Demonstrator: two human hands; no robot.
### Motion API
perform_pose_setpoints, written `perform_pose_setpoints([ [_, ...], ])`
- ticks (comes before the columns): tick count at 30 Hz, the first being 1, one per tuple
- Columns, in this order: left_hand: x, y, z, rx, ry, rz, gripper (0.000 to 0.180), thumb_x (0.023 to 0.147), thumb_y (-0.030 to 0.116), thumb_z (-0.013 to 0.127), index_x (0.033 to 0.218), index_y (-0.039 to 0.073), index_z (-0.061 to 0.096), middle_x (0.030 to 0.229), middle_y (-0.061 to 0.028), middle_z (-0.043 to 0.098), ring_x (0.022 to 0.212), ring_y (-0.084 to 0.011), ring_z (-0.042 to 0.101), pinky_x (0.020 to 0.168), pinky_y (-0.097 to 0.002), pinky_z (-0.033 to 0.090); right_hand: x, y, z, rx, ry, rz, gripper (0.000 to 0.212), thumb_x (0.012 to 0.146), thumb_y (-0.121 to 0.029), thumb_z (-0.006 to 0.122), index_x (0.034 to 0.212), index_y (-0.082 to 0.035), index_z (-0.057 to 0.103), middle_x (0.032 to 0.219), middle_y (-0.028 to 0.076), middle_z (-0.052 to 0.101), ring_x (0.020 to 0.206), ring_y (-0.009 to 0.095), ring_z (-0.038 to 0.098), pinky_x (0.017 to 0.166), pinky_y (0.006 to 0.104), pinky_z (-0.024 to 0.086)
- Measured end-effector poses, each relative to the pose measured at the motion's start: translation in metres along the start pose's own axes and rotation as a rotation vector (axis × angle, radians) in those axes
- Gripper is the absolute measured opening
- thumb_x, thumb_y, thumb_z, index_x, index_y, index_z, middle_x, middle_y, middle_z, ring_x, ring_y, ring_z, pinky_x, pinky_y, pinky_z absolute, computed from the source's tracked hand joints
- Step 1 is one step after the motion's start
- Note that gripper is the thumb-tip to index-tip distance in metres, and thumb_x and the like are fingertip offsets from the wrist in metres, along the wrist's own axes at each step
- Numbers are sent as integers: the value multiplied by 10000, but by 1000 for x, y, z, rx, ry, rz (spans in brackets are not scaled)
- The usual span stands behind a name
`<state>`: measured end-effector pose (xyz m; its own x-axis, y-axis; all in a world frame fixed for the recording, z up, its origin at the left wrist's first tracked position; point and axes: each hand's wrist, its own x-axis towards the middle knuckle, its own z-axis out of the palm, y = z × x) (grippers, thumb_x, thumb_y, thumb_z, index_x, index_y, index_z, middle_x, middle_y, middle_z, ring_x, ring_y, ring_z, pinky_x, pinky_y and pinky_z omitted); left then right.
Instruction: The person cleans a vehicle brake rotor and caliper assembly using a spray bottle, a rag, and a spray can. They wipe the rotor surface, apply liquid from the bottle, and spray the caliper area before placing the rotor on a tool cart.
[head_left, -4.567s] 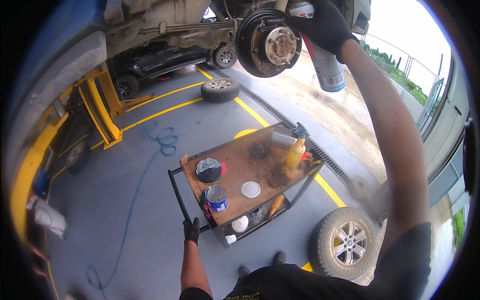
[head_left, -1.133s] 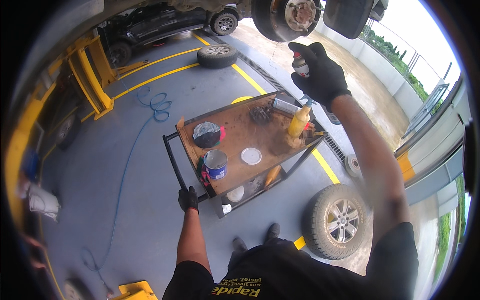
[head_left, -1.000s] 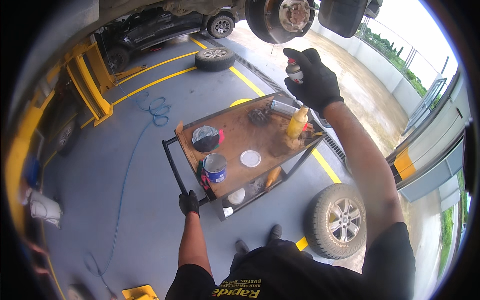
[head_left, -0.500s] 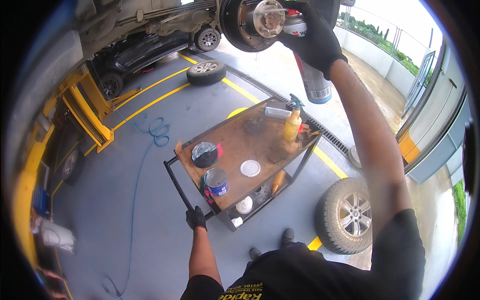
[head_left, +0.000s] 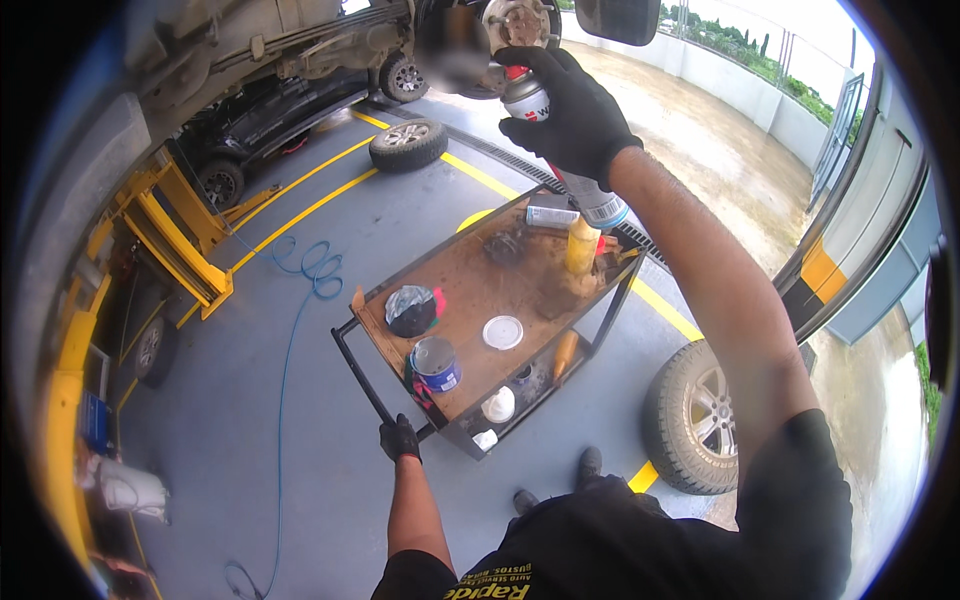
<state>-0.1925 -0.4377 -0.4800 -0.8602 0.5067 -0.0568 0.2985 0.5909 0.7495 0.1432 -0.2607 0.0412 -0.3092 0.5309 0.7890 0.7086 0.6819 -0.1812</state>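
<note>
My right hand (head_left: 575, 118), in a black glove, is raised and wrapped around a red and white spray can (head_left: 527, 100). The can tilts, its red top close below the bare wheel hub (head_left: 522, 22) of a raised vehicle. A blurred patch covers the dark brake assembly beside the hub; whether spray is coming out I cannot tell. Low down, my gloved left hand (head_left: 399, 438) is closed around the black handle (head_left: 357, 370) of a tool cart (head_left: 465, 325). On the cart are a blue tin (head_left: 436, 365), a white lid (head_left: 502, 332), a yellow bottle (head_left: 582, 247) and another can (head_left: 551, 217).
A wheel (head_left: 697, 418) stands near my right side; another wheel (head_left: 408, 145) lies on the floor beyond the cart. A blue hose (head_left: 290, 340) snakes across the floor at left, beside the yellow lift post (head_left: 180, 250). The vehicle's underside (head_left: 220, 60) hangs overhead.
My right hand and the spray can have moved left and a little down, to below the hub. My left hand keeps its hold on the cart handle. The view has shifted slightly.
</note>
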Motion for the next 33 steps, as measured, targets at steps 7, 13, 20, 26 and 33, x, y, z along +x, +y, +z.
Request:
perform_pose_setpoints([
  [7,-7,12,-7,57,-22,-8,404,845,349,677,961,-34,623,942,-257,703,885,-436,690,806,-522,543,-4,10,6,-79,-51,40,679,800,-341,743,1414,-285,459,1325,128,548,1126,335,643,987,440,522],
  [13,2,3,-1,2,-53,-62,390,844,337,678,960,-31,626,940,-251,705,872,-436,690,797,-517,548,-12,18,6,-93,-90,66,660,812,-326,728,1413,-304,457,1352,124,531,1118,341,648,991,438,525],
  [20,6,-1,-1,20,-28,-11,383,836,333,695,937,-28,621,908,-238,707,841,-420,694,773,-513,551,18,23,-13,-15,45,60,652,795,-274,790,1372,-243,487,1269,127,595,1114,341,640,962,424,523],
  [26,2,7,-5,6,-20,-25,380,847,331,691,914,-36,623,903,-241,709,838,-415,696,760,-511,551,55,25,-53,-47,38,-33,685,754,-349,750,1363,-144,513,1204,255,621,1122,438,604,952,485,498],
  [33,-5,13,-9,-2,-19,-27,372,854,331,688,910,-33,633,880,-235,712,820,-399,703,723,-491,551,79,34,-83,50,262,-96,662,734,-279,761,1322,-105,511,1195,262,621,1120,439,605,949,487,492],
])
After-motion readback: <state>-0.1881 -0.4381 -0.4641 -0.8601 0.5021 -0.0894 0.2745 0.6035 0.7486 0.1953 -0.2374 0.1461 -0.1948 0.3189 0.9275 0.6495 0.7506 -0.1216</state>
